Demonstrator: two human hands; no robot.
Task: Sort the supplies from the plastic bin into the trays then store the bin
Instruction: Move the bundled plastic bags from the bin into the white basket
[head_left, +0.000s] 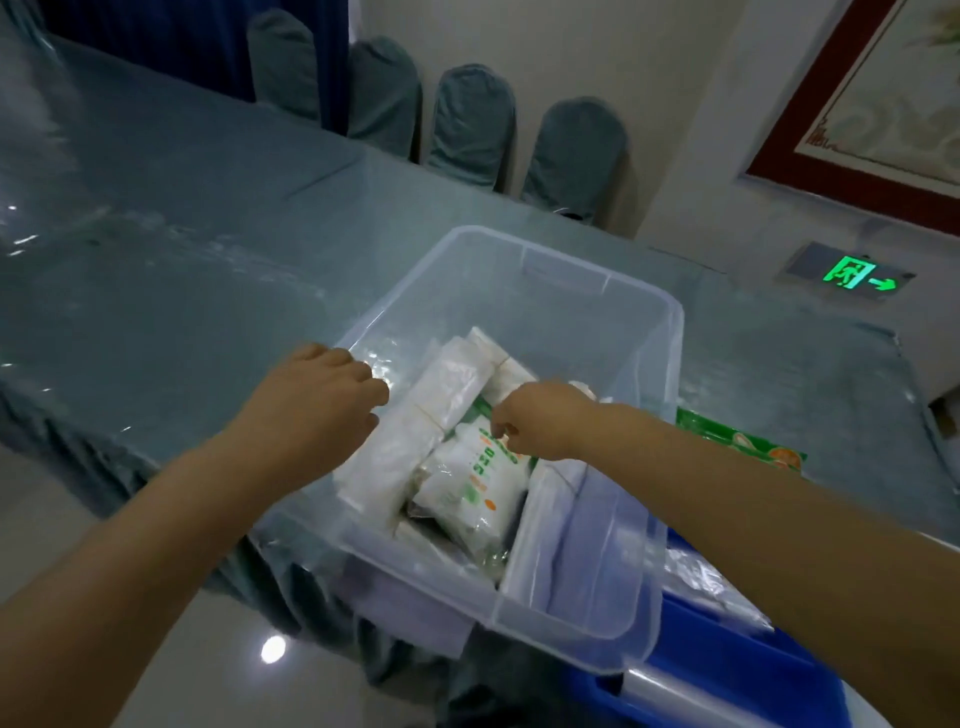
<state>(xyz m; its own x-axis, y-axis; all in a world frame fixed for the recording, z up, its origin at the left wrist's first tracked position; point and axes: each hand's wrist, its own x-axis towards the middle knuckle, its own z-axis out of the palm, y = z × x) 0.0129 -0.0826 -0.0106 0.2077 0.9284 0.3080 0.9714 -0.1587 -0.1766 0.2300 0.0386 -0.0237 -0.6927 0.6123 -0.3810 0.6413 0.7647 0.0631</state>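
Now both hands in clear bin (649, 332) — right hand (540, 421) on white pkg (467, 483).

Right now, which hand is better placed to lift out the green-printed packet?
Probably the right hand: its fingers already pinch the green-printed packet's top edge inside the bin. The left hand sits at the bin's left rim.

A bin (597, 597) is set on the near corner of the desk (208, 249), overhanging its edge. Packets (467, 483) are piled inside the bin. A tray (727, 660) is placed right of the bin, partly beneath it. A pouch (748, 441) is laid on the desk behind the tray. Chairs (472, 124) are lined up behind the desk.
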